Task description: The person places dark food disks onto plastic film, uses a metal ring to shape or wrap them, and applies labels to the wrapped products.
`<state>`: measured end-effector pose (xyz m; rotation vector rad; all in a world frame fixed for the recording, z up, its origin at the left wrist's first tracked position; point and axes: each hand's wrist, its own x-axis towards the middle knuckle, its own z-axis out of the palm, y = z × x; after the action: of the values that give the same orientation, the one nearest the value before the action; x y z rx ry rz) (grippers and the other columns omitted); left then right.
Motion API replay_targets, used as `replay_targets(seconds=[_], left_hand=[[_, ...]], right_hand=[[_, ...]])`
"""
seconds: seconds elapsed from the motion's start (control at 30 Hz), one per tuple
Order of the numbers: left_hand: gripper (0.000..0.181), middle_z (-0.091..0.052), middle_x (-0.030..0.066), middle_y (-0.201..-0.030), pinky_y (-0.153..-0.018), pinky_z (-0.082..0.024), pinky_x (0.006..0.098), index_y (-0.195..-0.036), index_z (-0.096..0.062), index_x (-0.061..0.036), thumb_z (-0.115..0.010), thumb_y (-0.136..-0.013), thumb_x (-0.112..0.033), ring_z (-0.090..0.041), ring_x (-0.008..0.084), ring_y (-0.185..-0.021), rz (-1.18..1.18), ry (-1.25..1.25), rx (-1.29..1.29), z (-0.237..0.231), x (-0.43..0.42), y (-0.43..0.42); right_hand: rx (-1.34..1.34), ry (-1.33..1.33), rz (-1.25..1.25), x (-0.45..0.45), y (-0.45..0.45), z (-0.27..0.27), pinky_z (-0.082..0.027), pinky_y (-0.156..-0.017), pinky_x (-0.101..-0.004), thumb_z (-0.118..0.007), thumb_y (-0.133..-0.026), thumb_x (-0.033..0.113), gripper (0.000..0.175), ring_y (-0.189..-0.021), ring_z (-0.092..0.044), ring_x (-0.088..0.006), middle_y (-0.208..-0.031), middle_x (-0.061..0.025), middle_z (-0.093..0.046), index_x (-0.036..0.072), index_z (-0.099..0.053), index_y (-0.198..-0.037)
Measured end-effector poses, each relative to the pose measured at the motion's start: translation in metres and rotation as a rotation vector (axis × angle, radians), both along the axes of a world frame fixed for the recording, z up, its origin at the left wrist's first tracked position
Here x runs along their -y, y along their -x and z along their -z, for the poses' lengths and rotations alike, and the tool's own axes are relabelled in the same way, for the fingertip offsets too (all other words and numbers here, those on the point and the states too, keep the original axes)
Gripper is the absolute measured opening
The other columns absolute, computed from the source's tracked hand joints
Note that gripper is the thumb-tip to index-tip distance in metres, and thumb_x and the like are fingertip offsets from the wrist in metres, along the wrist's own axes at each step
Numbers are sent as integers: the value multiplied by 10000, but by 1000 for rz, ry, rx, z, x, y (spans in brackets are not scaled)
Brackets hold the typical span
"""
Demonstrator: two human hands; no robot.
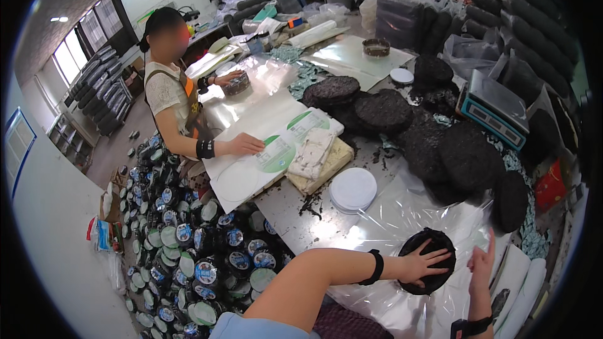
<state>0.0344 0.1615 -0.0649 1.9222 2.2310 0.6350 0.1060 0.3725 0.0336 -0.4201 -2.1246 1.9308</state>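
Observation:
My left hand (426,264), its fingers spread, presses palm down on a round dark cake of dried seaweed-like material (414,247), which lies on a sheet of clear plastic film (377,292). To the right of it, my right hand (481,263) is raised over the film, one finger extended and the others partly curled, holding nothing that I can see. Beyond the film lies a stack of round white discs (353,188). Several larger dark round cakes (471,155) are piled behind my hands, and one (510,201) stands near the right edge.
A digital scale (494,108) stands at the back right. White rolls (511,282) lie to my right. Across the metal table (292,216), a co-worker rests one hand on printed sheets (264,160) and one on a metal ring (236,84). Wrapped round packs (188,254) heap at left.

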Motion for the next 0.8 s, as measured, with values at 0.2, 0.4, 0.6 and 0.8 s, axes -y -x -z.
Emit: replay_targets(seconds=[0.2, 0.4, 0.6, 0.8], left_hand=[[937, -61, 201, -1624, -1102, -32, 731, -1519, -299, -167, -727, -753, -496, -48, 347, -1510, 34, -70, 32, 16, -10, 1], [732, -284, 198, -1555, -1126, -229, 607, -1420, -455, -111, -722, -797, -388, -214, 338, -1470, -40, -10, 25, -26, 9, 6], [733, -452, 183, -1443, -1096, -383, 485, -1418, -468, -92, -777, -774, -255, -445, 336, -1340, -74, -353, 333, -146, 107, -63], [478, -629, 24, -835, -1008, -426, 420, -1234, -637, -135, -725, -765, -120, -657, 201, -855, -434, 30, -78, -152, 161, -68]], right_hand=[[304, 559, 490, 9, -76, -30, -487, -754, -388, -513, -940, 407, 499, -906, -597, -259, -1018, -137, -616, 68, -487, -1305], [-104, 410, -162, -25, -115, -63, -441, -1012, -389, -421, -1009, 414, 538, -1189, -544, -252, -1343, -123, -535, 82, -426, -1432], [17, -1160, -70, 12, -147, 57, -202, -1147, -585, -871, -631, 412, 1187, -1406, -272, -446, -1522, -252, -261, 83, -186, -1542], [-345, -1128, -422, 78, -46, 29, -379, -1085, -473, -751, -752, 530, 661, -1232, -540, -333, -1358, -144, -552, 123, -614, -1254]])
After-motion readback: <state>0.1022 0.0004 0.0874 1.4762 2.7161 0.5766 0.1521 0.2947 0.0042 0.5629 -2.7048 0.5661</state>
